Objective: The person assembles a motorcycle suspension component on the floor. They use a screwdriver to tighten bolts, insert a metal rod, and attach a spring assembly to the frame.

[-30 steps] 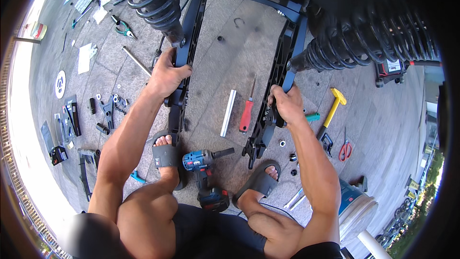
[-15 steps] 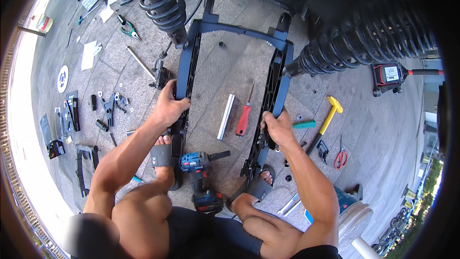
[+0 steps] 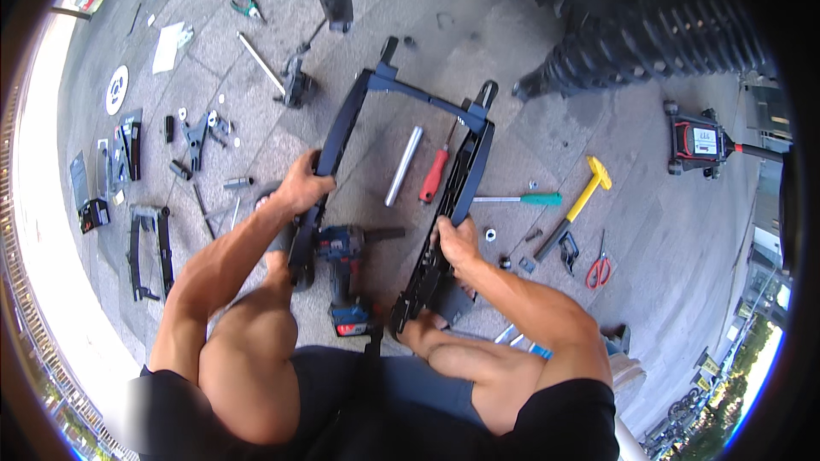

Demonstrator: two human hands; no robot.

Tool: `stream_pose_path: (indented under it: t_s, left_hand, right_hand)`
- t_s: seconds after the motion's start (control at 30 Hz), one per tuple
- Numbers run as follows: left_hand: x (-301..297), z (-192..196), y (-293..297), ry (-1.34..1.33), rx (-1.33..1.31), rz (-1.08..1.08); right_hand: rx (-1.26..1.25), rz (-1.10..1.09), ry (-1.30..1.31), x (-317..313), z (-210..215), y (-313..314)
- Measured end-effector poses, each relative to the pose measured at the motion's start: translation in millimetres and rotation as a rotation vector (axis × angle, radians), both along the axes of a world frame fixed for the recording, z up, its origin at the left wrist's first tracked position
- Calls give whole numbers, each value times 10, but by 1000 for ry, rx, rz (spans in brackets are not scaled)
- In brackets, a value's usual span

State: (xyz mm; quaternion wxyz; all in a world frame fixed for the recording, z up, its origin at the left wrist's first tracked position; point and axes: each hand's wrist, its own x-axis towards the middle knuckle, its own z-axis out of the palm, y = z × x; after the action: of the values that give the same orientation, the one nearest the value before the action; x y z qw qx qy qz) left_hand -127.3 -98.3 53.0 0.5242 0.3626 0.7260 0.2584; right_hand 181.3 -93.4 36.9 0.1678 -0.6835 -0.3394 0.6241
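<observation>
A dark U-shaped frame (image 3: 418,96) is held over the paved floor (image 3: 675,239), its left side grasped by the left hand (image 3: 302,185) and its right side by the right hand (image 3: 459,242). Each side is clasped in the fingers, with the closed end pointed forward beyond them.

Sits or squats, cannot tell which, with the left leg (image 3: 252,350) and right leg (image 3: 474,364) bent at the knee and set apart. Reaches forward with both arms, bending them at elbows flared outward. Slants the left forearm (image 3: 235,243) and right forearm (image 3: 525,290) inward from either side. Grips with the left hand (image 3: 299,186) and right hand (image 3: 459,243), well apart, the left farther forward. Points the left thumb (image 3: 324,184) inward; lays the right thumb (image 3: 443,229) forward on its inner side. Hides most left fingers from view.
</observation>
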Motion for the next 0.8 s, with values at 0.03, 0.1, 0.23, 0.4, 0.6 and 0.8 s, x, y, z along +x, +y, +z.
stream_pose_path:
  t_s: [0.03, 0.1, 0.23, 0.4, 0.6, 0.8]
  left_hand:
    - [-9, -28, 3, -9, -32, -18]
    - [-40, -78, 31, -75, -82, -68]
    - [-28, -118, 41, -35, -27, -38]
    - [-70, -124, 67, -53, -35, -132]
    - [-82, -126, 123, -83, -74, -144]
    - [-38, -14, 178, -206, -177, -141]
  right_hand:
    - [-19, 3, 4, -1, -19, -20]
    - [36, -4, -39, -8, -64, -76]
    - [-5, 18, -61, -5, -141, -107]
    - [4, 119, -30, 47, -100, -78]
    - [83, 321, 60, 648, -125, 93]
    - [400, -160, -204, 2019, -406, 27]
